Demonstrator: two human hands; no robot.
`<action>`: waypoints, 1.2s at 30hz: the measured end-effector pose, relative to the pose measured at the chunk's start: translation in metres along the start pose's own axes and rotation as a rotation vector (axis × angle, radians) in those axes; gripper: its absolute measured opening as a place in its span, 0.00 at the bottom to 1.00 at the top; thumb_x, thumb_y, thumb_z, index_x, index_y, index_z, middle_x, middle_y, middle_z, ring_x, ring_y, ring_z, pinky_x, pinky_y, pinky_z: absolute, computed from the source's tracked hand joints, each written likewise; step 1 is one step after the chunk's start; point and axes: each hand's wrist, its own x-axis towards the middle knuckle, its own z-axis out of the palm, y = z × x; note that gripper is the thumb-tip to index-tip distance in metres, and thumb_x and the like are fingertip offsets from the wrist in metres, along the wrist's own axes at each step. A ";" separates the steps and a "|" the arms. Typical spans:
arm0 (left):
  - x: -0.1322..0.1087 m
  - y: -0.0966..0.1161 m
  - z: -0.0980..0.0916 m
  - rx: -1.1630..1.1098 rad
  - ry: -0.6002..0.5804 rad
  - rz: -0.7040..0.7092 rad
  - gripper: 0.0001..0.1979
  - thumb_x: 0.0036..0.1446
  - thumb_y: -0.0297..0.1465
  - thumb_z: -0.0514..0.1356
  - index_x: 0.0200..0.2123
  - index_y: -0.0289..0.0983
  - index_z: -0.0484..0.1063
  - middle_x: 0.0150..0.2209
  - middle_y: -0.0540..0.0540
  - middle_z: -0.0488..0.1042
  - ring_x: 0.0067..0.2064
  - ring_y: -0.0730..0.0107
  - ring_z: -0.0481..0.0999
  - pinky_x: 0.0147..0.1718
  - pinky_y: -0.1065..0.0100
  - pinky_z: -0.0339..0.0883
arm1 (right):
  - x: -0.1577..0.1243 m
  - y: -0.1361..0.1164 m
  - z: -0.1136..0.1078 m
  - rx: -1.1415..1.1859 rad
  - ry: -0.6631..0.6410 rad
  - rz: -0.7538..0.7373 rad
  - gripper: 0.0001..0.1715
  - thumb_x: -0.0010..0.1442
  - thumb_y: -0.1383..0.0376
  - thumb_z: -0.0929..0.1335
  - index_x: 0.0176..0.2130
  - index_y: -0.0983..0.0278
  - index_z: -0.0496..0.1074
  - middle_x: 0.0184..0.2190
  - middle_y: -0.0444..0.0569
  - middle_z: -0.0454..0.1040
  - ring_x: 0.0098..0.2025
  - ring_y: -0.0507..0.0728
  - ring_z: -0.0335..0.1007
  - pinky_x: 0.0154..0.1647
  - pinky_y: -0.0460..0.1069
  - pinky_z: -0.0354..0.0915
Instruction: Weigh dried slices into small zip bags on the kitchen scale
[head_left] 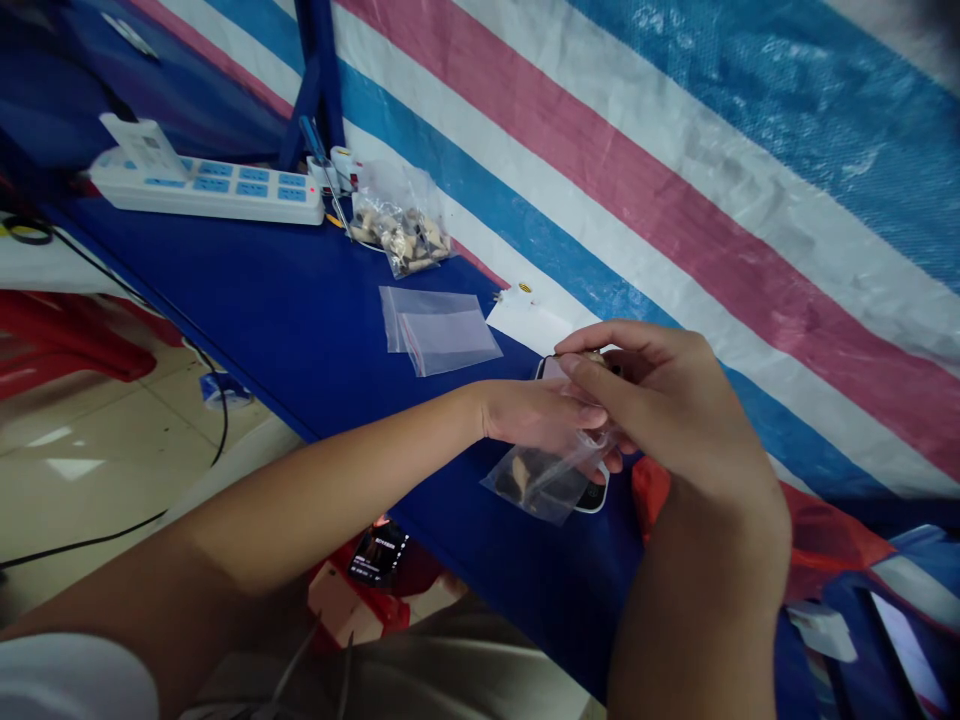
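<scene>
My left hand [544,412] is closed on the open end of a small clear plastic bag [544,485], which hangs down with a tan piece [519,472] inside. Right beside it, my right hand [645,385] has its thumb and fingers pinched together at the bag's mouth; small tan pieces [600,362] show partly between the fingers. Beneath both hands lies a white-edged device [596,498], mostly covered by them and the bag. Flat clear bags [450,335] lie on the blue table [300,310] to the left of the hands.
A larger bag of tan pieces [409,235], a screwdriver [322,160] and a white power strip [217,190] are toward the back left. A white plug [516,295] rests near the striped sheet [600,160]. Red plastic [825,530] lies at right; a phone [377,552] sits below the table edge.
</scene>
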 end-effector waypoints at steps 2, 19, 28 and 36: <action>-0.001 0.001 0.000 -0.003 0.002 0.016 0.29 0.42 0.55 0.73 0.35 0.38 0.76 0.36 0.45 0.75 0.44 0.58 0.78 0.46 0.56 0.75 | 0.002 0.002 0.001 0.016 0.019 -0.020 0.11 0.60 0.58 0.71 0.41 0.59 0.79 0.26 0.44 0.77 0.15 0.50 0.66 0.12 0.44 0.59; -0.002 0.000 -0.001 -0.097 0.068 0.036 0.29 0.45 0.50 0.74 0.46 0.42 0.74 0.41 0.46 0.75 0.42 0.63 0.76 0.47 0.57 0.72 | 0.002 0.004 -0.012 0.027 0.163 -0.068 0.07 0.58 0.61 0.71 0.39 0.58 0.74 0.26 0.44 0.72 0.26 0.55 0.70 0.23 0.49 0.65; -0.005 0.007 0.002 -0.153 0.133 0.024 0.32 0.55 0.62 0.58 0.47 0.41 0.73 0.42 0.45 0.75 0.41 0.62 0.77 0.45 0.58 0.73 | -0.023 0.010 -0.041 -0.248 -0.087 -0.036 0.11 0.64 0.56 0.70 0.44 0.57 0.77 0.26 0.42 0.74 0.24 0.52 0.64 0.23 0.47 0.58; -0.008 0.016 0.004 -0.123 0.196 -0.027 0.42 0.55 0.66 0.52 0.56 0.38 0.70 0.43 0.41 0.77 0.43 0.56 0.78 0.44 0.56 0.74 | -0.013 0.010 -0.031 -0.387 -0.112 -0.093 0.12 0.62 0.55 0.71 0.33 0.58 0.81 0.31 0.45 0.79 0.31 0.56 0.73 0.30 0.48 0.64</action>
